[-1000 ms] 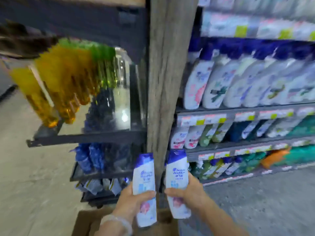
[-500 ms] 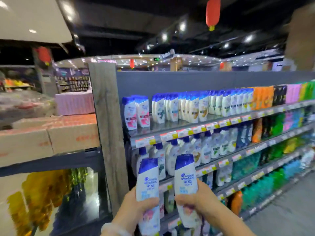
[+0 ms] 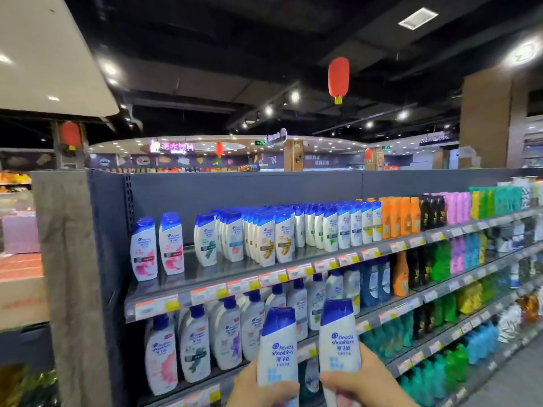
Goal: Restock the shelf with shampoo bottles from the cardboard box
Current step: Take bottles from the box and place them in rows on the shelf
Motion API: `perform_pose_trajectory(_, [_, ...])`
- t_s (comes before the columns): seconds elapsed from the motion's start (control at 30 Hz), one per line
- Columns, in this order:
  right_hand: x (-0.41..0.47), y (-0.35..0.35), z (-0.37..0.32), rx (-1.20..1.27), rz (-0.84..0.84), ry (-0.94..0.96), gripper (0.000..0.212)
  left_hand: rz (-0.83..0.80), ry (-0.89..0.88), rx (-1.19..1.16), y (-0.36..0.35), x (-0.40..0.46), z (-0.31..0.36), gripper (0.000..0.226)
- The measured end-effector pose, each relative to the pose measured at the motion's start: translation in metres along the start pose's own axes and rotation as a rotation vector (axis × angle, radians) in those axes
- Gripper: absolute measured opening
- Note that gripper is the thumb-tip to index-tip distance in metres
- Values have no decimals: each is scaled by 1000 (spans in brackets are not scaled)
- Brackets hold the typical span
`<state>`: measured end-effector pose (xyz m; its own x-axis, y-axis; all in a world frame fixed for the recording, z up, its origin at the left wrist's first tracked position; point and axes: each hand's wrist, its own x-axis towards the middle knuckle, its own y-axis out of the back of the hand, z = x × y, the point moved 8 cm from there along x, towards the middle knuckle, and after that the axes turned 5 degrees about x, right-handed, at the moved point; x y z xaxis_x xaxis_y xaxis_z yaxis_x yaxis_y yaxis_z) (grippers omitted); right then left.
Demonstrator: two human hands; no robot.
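My left hand (image 3: 258,387) grips a white shampoo bottle with a blue cap (image 3: 277,346), held upright. Close beside it, my right hand (image 3: 360,383) grips a second, matching bottle (image 3: 338,339). Both bottles are low in the view, in front of the second shelf level. The top shelf (image 3: 223,284) carries two pink-labelled bottles (image 3: 157,248) at its left end and dense rows of similar white bottles (image 3: 279,230) further right, with bare shelf between and behind them. The cardboard box is out of view.
A wood-look end panel (image 3: 67,283) bounds the shelving on the left. Lower shelves hold larger white pump bottles (image 3: 194,348) and coloured bottles running off to the right. Cartons (image 3: 20,295) sit on the neighbouring rack at left. Red lanterns (image 3: 338,77) hang overhead.
My view has tilted up from the lower shelves and the box to the top shelf and ceiling. Both hands have kept their bottles, which now sit lower in the view.
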<state>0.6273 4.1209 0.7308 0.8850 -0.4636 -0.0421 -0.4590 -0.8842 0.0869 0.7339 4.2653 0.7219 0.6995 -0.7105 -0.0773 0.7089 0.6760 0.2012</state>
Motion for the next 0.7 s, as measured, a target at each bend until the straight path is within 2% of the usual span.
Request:
perform_pose_trajectory(0.03, [4, 19, 2, 7, 1, -6, 105, 25, -25, -17, -12, 8, 1, 48])
perform_pose_trajectory(0.1, [13, 49, 3, 10, 4, -16, 106, 105, -41, -15, -26, 21, -1, 30])
perform_pose_trajectory(0.17, [21, 69, 3, 26, -2, -14, 106, 88, 6, 11, -43, 37, 0, 28])
perform_pose_trajectory(0.23, [32, 79, 5, 36, -1, 4, 96, 90, 59, 0, -51, 49, 4, 35])
perform_pose_trajectory(0.4, [59, 80, 7, 47, -11, -41, 51, 136, 47, -15, -28, 62, 10, 56])
perform_pose_trajectory(0.53, [91, 66, 15, 92, -68, -93, 57, 166, 10, -76, 7, 80, 15, 85])
perform_pose_trajectory(0.63, [116, 52, 11, 89, -101, -95, 59, 215, -37, -118, 31, 97, 22, 66])
perform_pose_trajectory(0.7, [132, 41, 2, 89, -125, -60, 51, 236, -67, -115, 48, 114, 22, 74])
